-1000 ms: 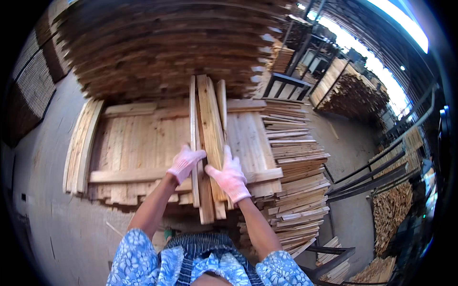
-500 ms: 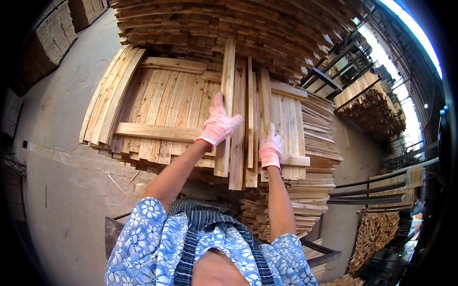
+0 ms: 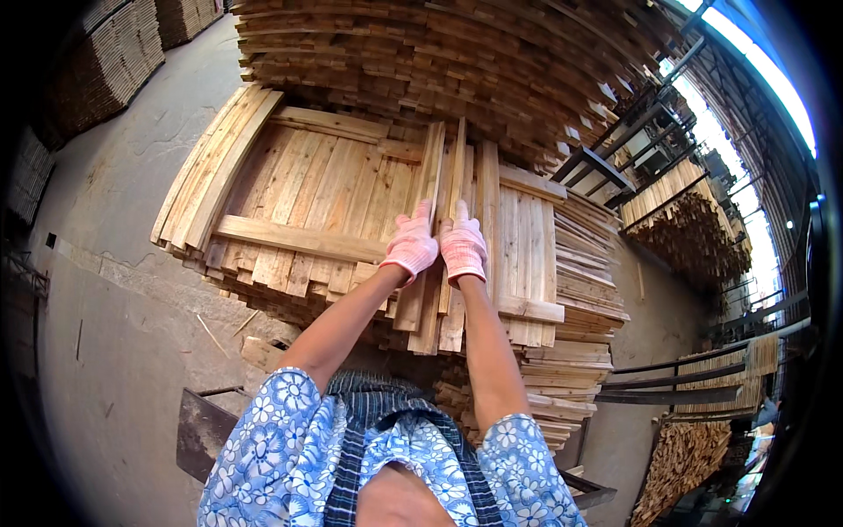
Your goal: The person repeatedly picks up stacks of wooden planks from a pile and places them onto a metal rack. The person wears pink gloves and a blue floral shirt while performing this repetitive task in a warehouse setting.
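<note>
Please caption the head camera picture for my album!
Pink-gloved left hand and pink-gloved right hand touch long, pale-brown wooden boards near a layered brown lumber stack.

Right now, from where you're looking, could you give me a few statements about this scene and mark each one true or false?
1. The left hand and right hand are close together, among the loose boards. True.
2. Both hands are bare. False: they wear pink gloves.
3. A large wood pile rises beyond the boards. True.
4. The sleeves are plain red. False: they are blue with white flowers.
5. A crosspiece lies to the left of the left hand. True.
6. The right hand is over the floor, far from the left. False: it is beside the left hand, at the boards.
</note>
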Demonstrator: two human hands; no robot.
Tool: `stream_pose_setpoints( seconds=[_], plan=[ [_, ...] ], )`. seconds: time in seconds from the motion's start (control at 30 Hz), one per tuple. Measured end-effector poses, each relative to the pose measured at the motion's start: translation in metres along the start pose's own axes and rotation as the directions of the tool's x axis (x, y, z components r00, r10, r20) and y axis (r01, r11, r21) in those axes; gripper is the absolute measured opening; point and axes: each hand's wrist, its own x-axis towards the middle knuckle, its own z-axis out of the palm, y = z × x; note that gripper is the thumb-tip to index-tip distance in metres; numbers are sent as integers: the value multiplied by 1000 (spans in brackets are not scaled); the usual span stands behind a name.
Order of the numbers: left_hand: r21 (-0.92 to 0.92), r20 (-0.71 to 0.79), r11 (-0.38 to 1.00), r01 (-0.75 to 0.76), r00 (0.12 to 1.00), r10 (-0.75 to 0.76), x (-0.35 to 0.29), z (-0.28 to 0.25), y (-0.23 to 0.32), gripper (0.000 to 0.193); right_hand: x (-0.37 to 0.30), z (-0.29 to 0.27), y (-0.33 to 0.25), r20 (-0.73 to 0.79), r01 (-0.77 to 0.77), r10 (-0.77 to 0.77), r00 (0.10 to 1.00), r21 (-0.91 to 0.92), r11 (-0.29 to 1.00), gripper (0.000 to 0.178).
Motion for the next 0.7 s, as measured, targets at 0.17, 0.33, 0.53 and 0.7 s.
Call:
stream_pose_setpoints(
  seconds=[0.17, 0.33, 0.53, 0.7],
  plan=[
    [12, -45, 1000, 21, 999, -20, -36, -20, 2, 86, -8, 2, 20, 77, 84, -85, 993, 21, 996, 57],
    [326, 43, 945, 4, 999, -20, -36, 2, 22, 92, -54, -14, 25, -48, 120, -134, 990, -219, 968, 29],
    [1, 9, 1000, -9, 1000, 9, -37, -34, 4, 79, -37, -53, 46, -284, -60, 70, 956, 43, 997, 44],
    [178, 91, 968, -178, 982, 164, 23, -55, -73, 81, 21, -10, 132, 431, -415, 77, 899, 782, 465, 79]
  ],
)
